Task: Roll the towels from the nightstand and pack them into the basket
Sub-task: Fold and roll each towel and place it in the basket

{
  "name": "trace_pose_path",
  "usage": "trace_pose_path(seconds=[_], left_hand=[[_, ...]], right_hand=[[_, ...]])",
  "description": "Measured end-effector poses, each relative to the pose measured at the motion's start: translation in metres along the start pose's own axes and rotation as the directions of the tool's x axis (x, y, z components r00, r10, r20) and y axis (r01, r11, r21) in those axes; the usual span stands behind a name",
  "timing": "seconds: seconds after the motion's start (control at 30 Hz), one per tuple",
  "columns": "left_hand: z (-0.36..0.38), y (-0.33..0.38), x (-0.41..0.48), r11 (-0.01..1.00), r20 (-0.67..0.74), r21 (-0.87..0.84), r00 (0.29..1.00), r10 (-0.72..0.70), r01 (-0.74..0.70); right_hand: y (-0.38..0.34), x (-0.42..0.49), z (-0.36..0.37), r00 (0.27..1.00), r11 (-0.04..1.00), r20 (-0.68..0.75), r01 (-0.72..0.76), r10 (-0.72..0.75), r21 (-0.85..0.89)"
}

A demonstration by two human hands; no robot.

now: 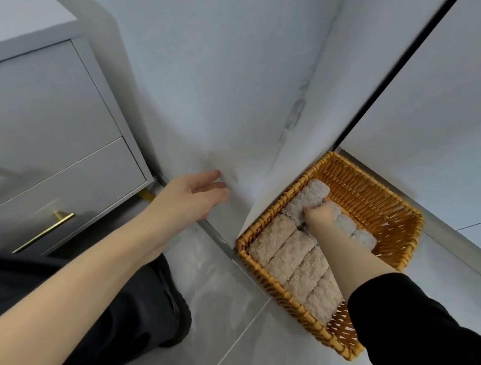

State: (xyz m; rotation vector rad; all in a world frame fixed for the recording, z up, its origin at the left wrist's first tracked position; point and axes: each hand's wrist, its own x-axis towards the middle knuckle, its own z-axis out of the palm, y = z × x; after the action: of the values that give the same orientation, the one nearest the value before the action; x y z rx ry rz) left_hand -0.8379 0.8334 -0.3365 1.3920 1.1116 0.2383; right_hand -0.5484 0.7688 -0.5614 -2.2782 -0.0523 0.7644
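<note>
The right hand [318,216] reaches into the basket [374,197] at four o'clock. Its fingers curl round a grey towel [309,195], likely to seat it beside the beige rolls [291,253]. The left hand [190,195] hangs loosely spread by the wall [225,82] at nine o'clock of the basket, probably for balance.

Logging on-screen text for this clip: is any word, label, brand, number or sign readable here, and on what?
None: no text, label, number or sign shows anywhere in the head view.
The basket, the beige towels, the grey towel that the right hand grips, and the nightstand with its handles look unmarked, though the view is slightly blurred.
</note>
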Motion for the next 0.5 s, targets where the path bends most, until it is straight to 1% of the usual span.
trace_pose_path(seconds=[0.07,0.13,0.2,0.3,0.4,0.5], left_hand=[[0.000,-0.002,0.001,1.000,0.004,0.000,1.000,0.000,0.000],[0.000,-0.004,0.001,1.000,0.016,0.013,1.000,0.006,-0.006],[-0.001,-0.007,0.002,0.999,0.024,0.030,1.000,0.015,-0.015],[-0.002,-0.011,0.003,0.998,0.036,0.061,0.999,0.019,-0.021],[-0.005,-0.013,0.002,0.997,0.043,0.069,0.999,0.028,-0.031],[-0.006,-0.013,0.000,0.995,0.021,0.083,0.999,0.046,-0.047]], right_hand=[[0.000,-0.001,0.003,0.992,0.991,-0.025,0.123,-0.124,-0.052],[0.000,-0.002,0.006,0.973,0.955,0.044,0.233,-0.228,-0.186],[-0.002,-0.003,0.006,0.960,0.906,0.153,0.271,-0.233,-0.325],[-0.005,-0.007,0.000,0.945,0.855,0.288,0.275,-0.156,-0.440],[-0.012,-0.015,-0.009,0.935,0.823,0.318,0.304,-0.160,-0.479],[-0.018,-0.030,-0.021,0.913,0.777,0.296,0.397,-0.281,-0.489]])
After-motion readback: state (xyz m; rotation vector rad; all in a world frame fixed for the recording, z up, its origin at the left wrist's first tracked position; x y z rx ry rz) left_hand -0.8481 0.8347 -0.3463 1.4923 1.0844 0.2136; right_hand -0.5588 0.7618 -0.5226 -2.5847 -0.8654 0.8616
